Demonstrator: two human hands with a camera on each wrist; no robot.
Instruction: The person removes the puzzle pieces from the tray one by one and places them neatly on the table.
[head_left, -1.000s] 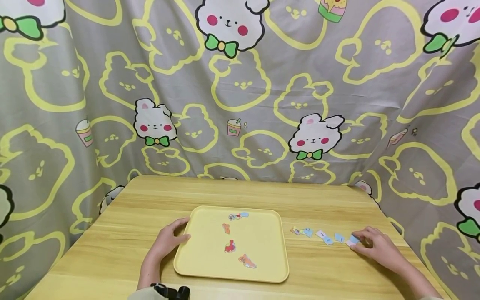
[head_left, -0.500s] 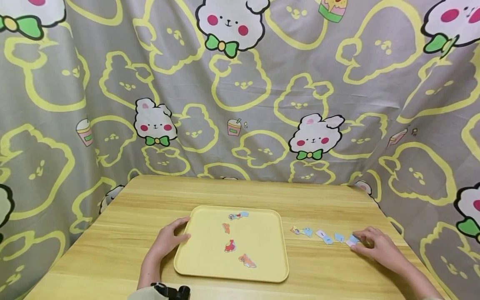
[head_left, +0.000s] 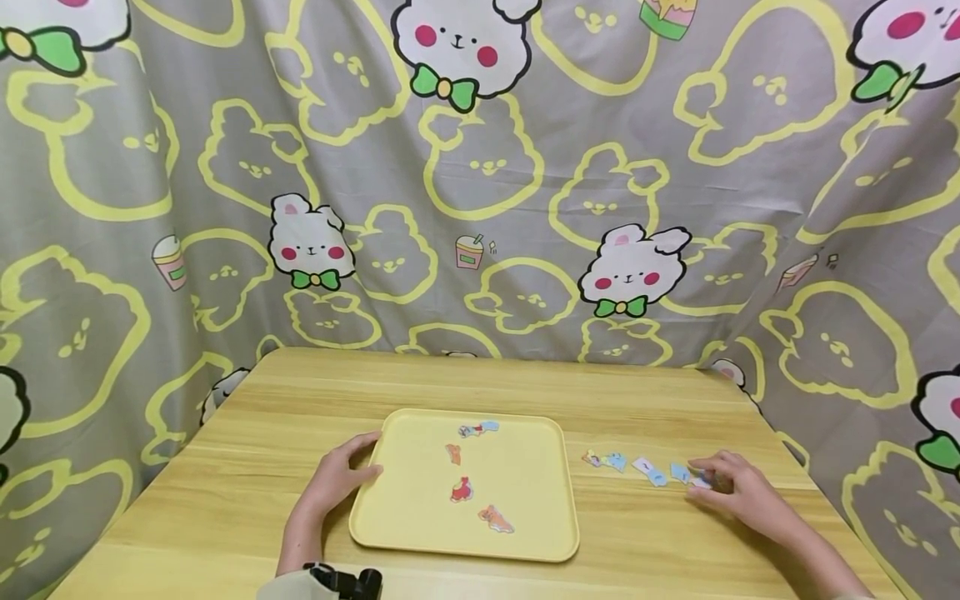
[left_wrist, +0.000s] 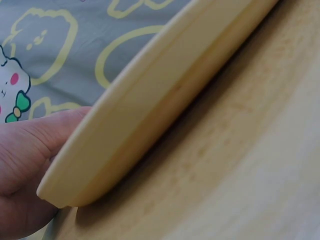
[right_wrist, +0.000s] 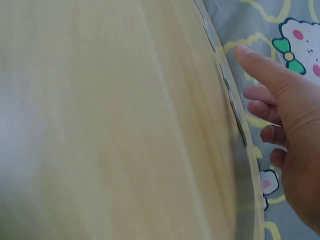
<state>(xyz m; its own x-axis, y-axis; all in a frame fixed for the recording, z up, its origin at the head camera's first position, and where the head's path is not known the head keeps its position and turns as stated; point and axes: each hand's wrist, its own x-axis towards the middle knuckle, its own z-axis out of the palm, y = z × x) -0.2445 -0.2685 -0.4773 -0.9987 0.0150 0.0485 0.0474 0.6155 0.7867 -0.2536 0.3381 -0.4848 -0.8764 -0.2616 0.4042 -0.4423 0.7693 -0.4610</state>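
Note:
My left hand point(head_left: 339, 477) is at the left edge of a yellow tray point(head_left: 405, 525), thumb and fingers spread, tips touching its rim. The left wrist view shows part of this hand beside the tray wall point(left_wrist: 125, 110); the rim hides its fingertips. To the right of the tray, my right hand point(head_left: 742, 492) hovers close over a light blue and white picture piece point(head_left: 701, 481), which it partly covers. Thumb and forefinger stand apart, and in the right wrist view nothing shows between them. Beside this piece lies another light blue piece point(head_left: 679, 472), edges close together.
More cut-out pieces lie between tray and right hand: a pale piece with blue point(head_left: 648, 472) and a yellow and blue one point(head_left: 615, 461). In the tray sit a red piece point(head_left: 461, 490), orange pieces point(head_left: 496, 519) and a blue-red piece point(head_left: 478, 428). A patterned curtain point(head_left: 510, 208) surrounds the table.
My right hand has shifted slightly left, its fingers parting from the rightmost piece, which now sits closer to its neighbour. The left hand has stayed at the tray.

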